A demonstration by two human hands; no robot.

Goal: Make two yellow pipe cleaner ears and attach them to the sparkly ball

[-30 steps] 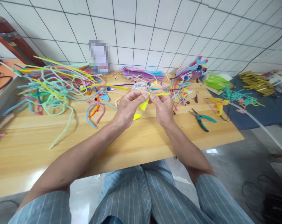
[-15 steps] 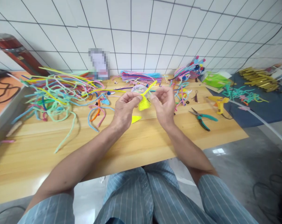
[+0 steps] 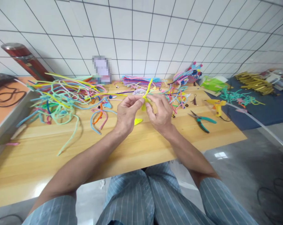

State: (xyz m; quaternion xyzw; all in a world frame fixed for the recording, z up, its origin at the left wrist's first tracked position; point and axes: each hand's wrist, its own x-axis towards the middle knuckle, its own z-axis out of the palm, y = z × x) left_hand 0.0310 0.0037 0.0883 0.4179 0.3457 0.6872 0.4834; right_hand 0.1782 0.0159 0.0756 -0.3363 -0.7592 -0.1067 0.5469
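Note:
In the middle of the head view, my left hand [image 3: 129, 113] pinches a yellow pipe cleaner piece [image 3: 149, 87] between thumb and fingers. One fuzzy end sticks up above the fingertips, and its coiled lower part is mostly hidden behind my hands. My right hand [image 3: 159, 112] is closed on the same piece from the other side, thumb and fingertips close to my left thumb. On the table just below lies another yellow ridged piece [image 3: 138, 121], partly behind my left hand. A clear round plastic item [image 3: 138, 92] sits behind the hands.
Tangled pipe cleaners [image 3: 59, 100] cover the table's left side; a bundle [image 3: 141, 80] lies along the wall. Teal-handled pliers [image 3: 203, 120] and a yellow glue gun [image 3: 216, 105] lie to the right. A red-brown flask [image 3: 26, 61] and a blurred-out upright object [image 3: 102, 69] stand at the back.
My right hand has moved left, closing in on my left hand and covering more of the yellow piece. The piece's free end now points more upright. The view has shifted slightly.

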